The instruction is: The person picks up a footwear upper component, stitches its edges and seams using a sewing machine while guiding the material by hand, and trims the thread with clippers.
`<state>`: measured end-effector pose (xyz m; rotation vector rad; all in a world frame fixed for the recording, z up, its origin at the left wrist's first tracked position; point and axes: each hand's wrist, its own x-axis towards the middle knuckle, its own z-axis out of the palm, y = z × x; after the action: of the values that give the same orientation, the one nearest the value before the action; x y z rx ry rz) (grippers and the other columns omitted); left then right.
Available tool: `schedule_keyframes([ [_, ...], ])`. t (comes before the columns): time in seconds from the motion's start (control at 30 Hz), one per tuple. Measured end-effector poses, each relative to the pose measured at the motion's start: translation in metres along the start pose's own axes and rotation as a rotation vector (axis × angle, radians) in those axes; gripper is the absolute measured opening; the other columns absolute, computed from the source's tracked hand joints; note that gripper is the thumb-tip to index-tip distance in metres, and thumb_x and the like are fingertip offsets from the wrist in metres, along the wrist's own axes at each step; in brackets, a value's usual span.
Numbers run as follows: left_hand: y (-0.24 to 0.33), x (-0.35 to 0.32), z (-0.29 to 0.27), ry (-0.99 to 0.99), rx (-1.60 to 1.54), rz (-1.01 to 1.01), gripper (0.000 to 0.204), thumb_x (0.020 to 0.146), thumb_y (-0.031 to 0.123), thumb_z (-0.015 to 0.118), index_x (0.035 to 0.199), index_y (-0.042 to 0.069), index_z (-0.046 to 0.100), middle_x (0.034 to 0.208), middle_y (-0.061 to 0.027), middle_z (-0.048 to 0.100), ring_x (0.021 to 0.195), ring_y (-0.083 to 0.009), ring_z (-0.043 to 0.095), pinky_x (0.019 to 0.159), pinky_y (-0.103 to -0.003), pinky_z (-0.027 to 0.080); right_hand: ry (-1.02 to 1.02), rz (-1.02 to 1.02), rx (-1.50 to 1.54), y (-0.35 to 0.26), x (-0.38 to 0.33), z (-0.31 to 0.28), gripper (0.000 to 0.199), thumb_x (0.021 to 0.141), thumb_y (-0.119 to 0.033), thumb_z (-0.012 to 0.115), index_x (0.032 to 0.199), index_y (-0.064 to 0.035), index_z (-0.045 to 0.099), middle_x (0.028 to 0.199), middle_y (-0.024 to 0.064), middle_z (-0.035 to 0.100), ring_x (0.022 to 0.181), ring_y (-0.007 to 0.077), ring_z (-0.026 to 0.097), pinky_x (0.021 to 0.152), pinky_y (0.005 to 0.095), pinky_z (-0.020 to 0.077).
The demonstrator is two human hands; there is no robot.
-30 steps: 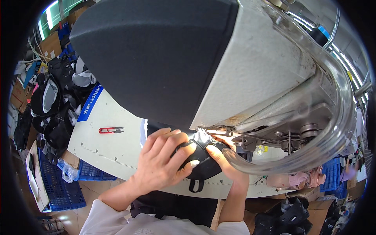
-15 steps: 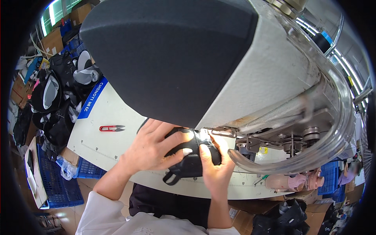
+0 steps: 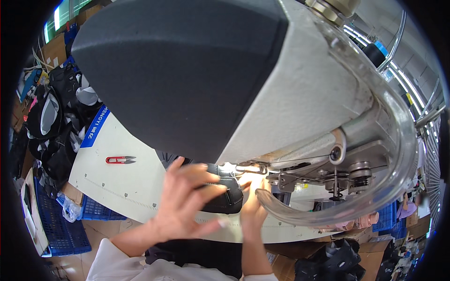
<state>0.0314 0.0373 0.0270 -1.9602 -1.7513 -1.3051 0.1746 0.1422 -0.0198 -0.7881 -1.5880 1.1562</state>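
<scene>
A large sewing machine with a dark grey top and pale body fills most of the head view. Under its lit needle area lies a black padded fabric piece on the white work table. My left hand is spread over the left side of the black piece, fingers apart and pressing on it. My right hand holds the piece's right edge close to the needle, partly hidden behind a clear curved guard.
Red thread snips lie on the table to the left. Black and grey fabric parts are piled at the far left. Blue crates stand on the floor below the table's edge. Another person is small at the far right.
The head has come closer to the machine, so it looks larger. My left hand has opened wider over the black piece, and the piece has shifted under the needle.
</scene>
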Motion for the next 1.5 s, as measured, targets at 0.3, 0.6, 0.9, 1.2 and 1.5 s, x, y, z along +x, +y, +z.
schedule_keyframes([
  [0.3,-0.022,-0.017,0.012,-0.206,0.033,-0.031,0.057,0.073,0.018,0.077,0.127,0.016,0.06,0.132,-0.003,0.052,0.135,-0.027,0.042,0.119,-0.064,0.015,-0.171,0.022,0.396,0.092,0.077,-0.008,0.007,0.098,-0.011,0.054,0.098,-0.0052,0.058,0.091,0.0031,0.061,0.079,0.011,0.056,0.072,0.0269,0.0464],
  [0.6,-0.035,-0.009,-0.005,-0.251,0.007,0.014,0.059,0.072,-0.004,0.068,0.128,0.016,0.062,0.131,-0.0012,0.056,0.134,-0.0227,0.046,0.118,-0.053,0.026,-0.045,-0.093,0.628,0.117,0.056,0.015,0.003,0.095,-0.007,0.059,0.096,-0.0085,0.056,0.091,0.002,0.06,0.079,0.0107,0.056,0.072,0.0269,0.0477],
  [0.9,-0.049,-0.002,-0.001,-0.138,-0.183,0.014,0.061,0.066,-0.012,0.067,0.121,0.013,0.067,0.127,-0.0035,0.06,0.115,-0.0255,0.056,0.097,-0.044,0.043,0.15,-0.184,0.529,0.129,0.045,0.026,0.015,0.096,-0.007,0.058,0.107,-0.0107,0.048,0.096,0.0016,0.055,0.086,0.0115,0.054,0.077,0.0284,0.0483],
  [1.2,-0.058,-0.006,0.009,-0.09,-0.21,-0.083,0.054,0.063,-0.011,0.071,0.112,0.012,0.071,0.118,-0.0033,0.065,0.102,-0.0271,0.059,0.086,-0.038,0.05,0.114,-0.275,0.364,0.13,0.044,0.019,0.012,0.097,-0.009,0.057,0.106,-0.0102,0.048,0.097,0.0018,0.055,0.089,0.0124,0.054,0.081,0.0302,0.0481],
  [1.5,0.039,-0.008,0.036,0.01,0.247,-0.103,0.044,0.073,0.006,0.063,0.117,0.001,0.068,0.112,-0.009,0.064,0.099,-0.0215,0.063,0.089,-0.036,0.046,-0.108,0.028,0.281,0.09,0.061,-0.01,0.012,0.095,-0.008,0.06,0.102,-0.0093,0.051,0.095,0.002,0.057,0.087,0.0126,0.055,0.079,0.03,0.0485],
])
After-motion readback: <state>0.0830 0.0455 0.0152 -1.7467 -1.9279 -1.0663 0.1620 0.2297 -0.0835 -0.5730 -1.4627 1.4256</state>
